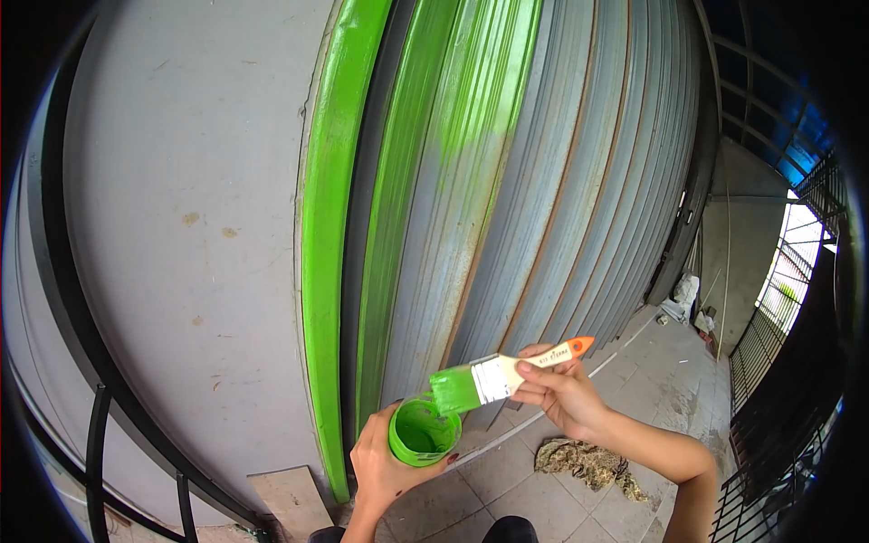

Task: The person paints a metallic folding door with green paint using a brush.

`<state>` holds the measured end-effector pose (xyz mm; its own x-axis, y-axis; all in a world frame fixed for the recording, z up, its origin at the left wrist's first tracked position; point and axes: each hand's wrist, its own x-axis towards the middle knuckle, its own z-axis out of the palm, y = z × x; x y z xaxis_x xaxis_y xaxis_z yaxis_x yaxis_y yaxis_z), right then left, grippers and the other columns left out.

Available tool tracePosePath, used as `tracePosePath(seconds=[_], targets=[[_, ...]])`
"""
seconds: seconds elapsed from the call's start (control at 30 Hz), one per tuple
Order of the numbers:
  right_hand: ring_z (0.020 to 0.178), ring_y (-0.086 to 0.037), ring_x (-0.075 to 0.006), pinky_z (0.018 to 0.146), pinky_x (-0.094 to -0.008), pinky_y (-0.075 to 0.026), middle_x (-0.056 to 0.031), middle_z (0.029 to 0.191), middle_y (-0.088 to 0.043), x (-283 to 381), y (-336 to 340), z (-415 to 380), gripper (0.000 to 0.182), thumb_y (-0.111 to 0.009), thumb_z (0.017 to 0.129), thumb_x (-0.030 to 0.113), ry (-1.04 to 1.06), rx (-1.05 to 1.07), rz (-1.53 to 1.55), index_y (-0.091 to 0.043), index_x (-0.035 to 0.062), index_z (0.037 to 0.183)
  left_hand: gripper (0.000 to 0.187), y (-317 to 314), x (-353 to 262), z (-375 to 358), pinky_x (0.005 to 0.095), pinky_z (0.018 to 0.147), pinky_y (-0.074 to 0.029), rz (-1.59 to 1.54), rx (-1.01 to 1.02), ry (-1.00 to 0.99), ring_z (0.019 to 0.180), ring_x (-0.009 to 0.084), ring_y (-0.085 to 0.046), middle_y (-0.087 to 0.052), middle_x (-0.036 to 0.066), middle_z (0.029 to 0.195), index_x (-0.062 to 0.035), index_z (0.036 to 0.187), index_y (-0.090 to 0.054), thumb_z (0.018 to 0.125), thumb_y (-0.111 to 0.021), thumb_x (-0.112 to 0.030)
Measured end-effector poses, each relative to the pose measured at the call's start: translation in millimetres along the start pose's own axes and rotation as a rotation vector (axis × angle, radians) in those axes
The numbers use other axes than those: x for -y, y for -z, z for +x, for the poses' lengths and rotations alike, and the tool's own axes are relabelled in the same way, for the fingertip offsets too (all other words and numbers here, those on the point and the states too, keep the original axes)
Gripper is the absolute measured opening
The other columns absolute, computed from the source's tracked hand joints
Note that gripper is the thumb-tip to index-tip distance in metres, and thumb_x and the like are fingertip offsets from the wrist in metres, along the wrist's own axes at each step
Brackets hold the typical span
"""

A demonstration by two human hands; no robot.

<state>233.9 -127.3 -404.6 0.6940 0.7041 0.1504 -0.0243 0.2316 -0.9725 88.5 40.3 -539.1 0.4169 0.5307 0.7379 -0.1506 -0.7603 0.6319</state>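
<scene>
My left hand (380,462) is wrapped round a small cup of green paint (424,430), its open top facing up. In my right hand (561,394) is a flat paintbrush (509,376) with a pale wooden handle and an orange tip, pinched near the metal band. Its bristles, coated in green, are over the cup's rim. Behind both hands stands a folding metal shutter (507,208). Green covers its left frame strip (328,226) and the upper part of the first folds; the other folds are bare grey with rusty edges.
A crumpled patterned cloth (588,466) lies on the tiled floor (516,484). A board (291,502) leans at the foot of the pale wall (190,226). Black railings curve at the lower left. Bags (685,291) and a barred gate stand at the right.
</scene>
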Motion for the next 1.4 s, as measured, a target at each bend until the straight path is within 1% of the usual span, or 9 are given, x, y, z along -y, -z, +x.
tracePosePath(seconds=[0.23, 0.43, 0.53, 0.63, 0.77, 0.87, 1.1, 1.3, 1.4], targets=[[0.081, -0.072, -0.0202, 0.075, -0.0311, -0.06, -0.0106, 0.089, -0.073, 88.6, -32.2, 80.1, 0.015, -0.071, 0.087, 0.007, 1.054, -0.021, -0.771, -0.067, -0.0009, 0.098, 0.085, 0.1, 2.7, -2.9, 0.0376, 0.08, -0.056, -0.087, 0.025, 0.091, 0.089, 0.0283, -0.07, -0.068, 0.016, 0.099, 0.0008, 0.113, -0.06, 0.045, -0.095, -0.036], [0.071, -0.071, -0.0221, 0.063, -0.0292, -0.057, -0.0078, 0.092, -0.074, 156.8, -59.7, 132.4, 0.014, -0.072, 0.084, 0.007, 1.345, -0.028, -1.544, -0.069, 0.0043, 0.097, 0.085, -0.6, 4.8, -2.6, 0.0371, 0.074, -0.056, -0.104, 0.014, 0.024, 0.082, 0.0284, -0.069, -0.068, 0.015, 0.093, 0.0014, 0.111, -0.061, 0.046, -0.095, -0.041], [0.068, -0.07, -0.0239, 0.057, -0.0316, -0.057, -0.0064, 0.095, -0.073, 184.0, -70.3, 142.8, 0.019, -0.07, 0.081, 0.003, 1.675, -0.068, -1.615, -0.067, 0.0074, 0.099, 0.085, -0.6, 6.5, -2.3, 0.0369, 0.071, -0.056, -0.098, 0.004, -0.012, 0.079, 0.0286, -0.069, -0.067, 0.014, 0.091, 0.0017, 0.11, -0.061, 0.047, -0.094, -0.043], [0.065, -0.07, -0.0235, 0.05, -0.0338, -0.055, -0.0087, 0.094, -0.072, 156.7, -62.2, 134.8, 0.028, -0.067, 0.076, -0.002, 1.501, 0.037, -1.982, -0.062, 0.0059, 0.102, 0.085, 1.0, 7.0, -2.6, 0.0366, 0.071, -0.056, -0.081, 0.002, -0.017, 0.08, 0.0286, -0.069, -0.067, 0.014, 0.092, 0.0017, 0.11, -0.061, 0.046, -0.094, -0.044], [0.055, -0.064, -0.0304, 0.043, -0.0415, -0.05, -0.0121, 0.072, -0.062, 51.3, -28.4, 119.0, 0.024, -0.062, 0.07, -0.002, 1.516, 0.414, -1.859, -0.057, 0.0028, 0.093, 0.084, 7.2, 6.1, -1.6, 0.0374, 0.079, -0.055, -0.097, 0.059, 0.101, 0.088, 0.029, -0.069, -0.068, 0.016, 0.099, 0.0013, 0.111, -0.061, 0.044, -0.095, -0.036], [0.055, -0.064, -0.0315, 0.043, -0.0432, -0.05, -0.0124, 0.074, -0.063, 70.7, -39.3, 112.7, 0.025, -0.061, 0.068, -0.004, 1.265, 0.446, -1.86, -0.058, 0.0052, 0.091, 0.085, 4.1, 12.6, -2.3, 0.0364, 0.071, -0.056, -0.065, 0.007, 0.003, 0.08, 0.0284, -0.069, -0.067, 0.014, 0.092, 0.0011, 0.11, -0.061, 0.046, -0.095, -0.044], [0.056, -0.063, -0.0283, 0.045, -0.0392, -0.047, -0.009, 0.066, -0.063, 209.2, -61.6, 142.4, 0.019, -0.063, 0.071, -0.003, 1.77, -0.143, -1.618, -0.061, 0.01, 0.085, 0.084, 0.1, 16.5, -2.2, 0.0364, 0.071, -0.056, -0.077, 0.021, 0.011, 0.08, 0.0282, -0.069, -0.067, 0.014, 0.092, 0.0005, 0.109, -0.061, 0.047, -0.095, -0.043], [0.055, -0.066, -0.0265, 0.041, -0.0385, -0.051, -0.0127, 0.073, -0.064, 67.2, -22.1, 107.9, 0.021, -0.062, 0.071, -0.001, 1.488, 0.419, -1.857, -0.056, 0.0024, 0.091, 0.087, -0.4, 22.0, -3.5, 0.0362, 0.071, -0.056, -0.084, 0.014, 0.009, 0.079, 0.0281, -0.069, -0.067, 0.014, 0.091, 0.001, 0.11, -0.061, 0.045, -0.095, -0.045], [0.055, -0.064, -0.0281, 0.043, -0.039, -0.05, -0.0127, 0.076, -0.066, 96.4, -29.5, 107.0, 0.024, -0.063, 0.068, -0.005, 1.358, 0.324, -1.829, -0.058, 0.0051, 0.09, 0.088, -1.7, 23.3, -5.7, 0.0361, 0.071, -0.056, -0.068, 0.023, 0.022, 0.079, 0.0282, -0.069, -0.067, 0.014, 0.091, 0.0013, 0.11, -0.061, 0.044, -0.095, -0.045]])
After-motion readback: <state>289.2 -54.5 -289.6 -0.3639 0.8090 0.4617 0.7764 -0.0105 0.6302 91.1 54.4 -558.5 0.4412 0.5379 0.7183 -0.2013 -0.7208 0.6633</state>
